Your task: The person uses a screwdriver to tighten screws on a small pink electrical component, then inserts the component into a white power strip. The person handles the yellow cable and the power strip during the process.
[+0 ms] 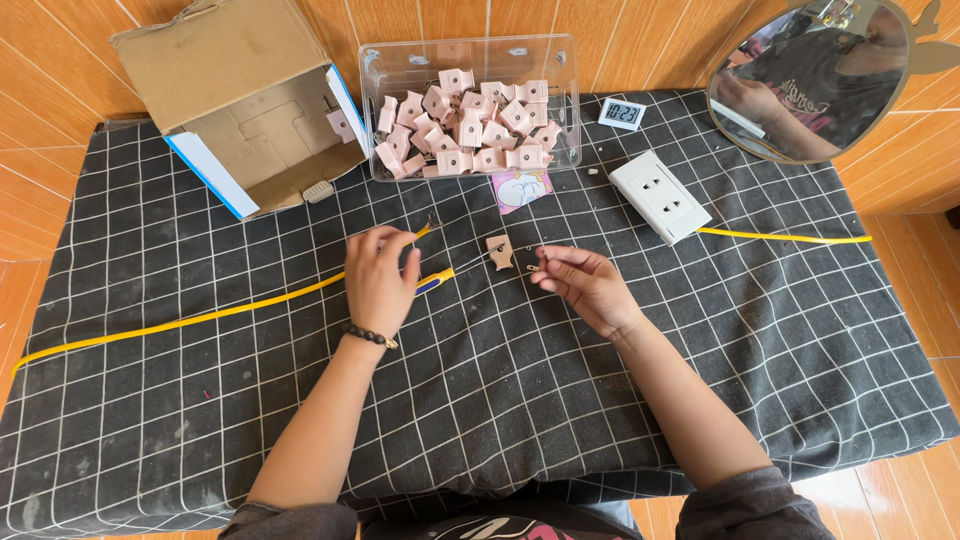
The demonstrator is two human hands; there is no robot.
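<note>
Left hand (380, 275) grips a yellow-handled screwdriver (436, 280); right hand (585, 285), at three o'clock, pinches a small pink clip (499, 250), mid-assembly; tip needs aligning.

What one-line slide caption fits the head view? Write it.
Left hand grips a yellow-handled tool; right hand pinches a small pink part on checked cloth.

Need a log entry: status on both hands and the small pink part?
Left hand on yellow-handled tool. Right hand pinching small dark piece beside pink part. Nothing between them.

Clips (470, 135) in bin (371, 75), box (240, 100) leftward
</note>
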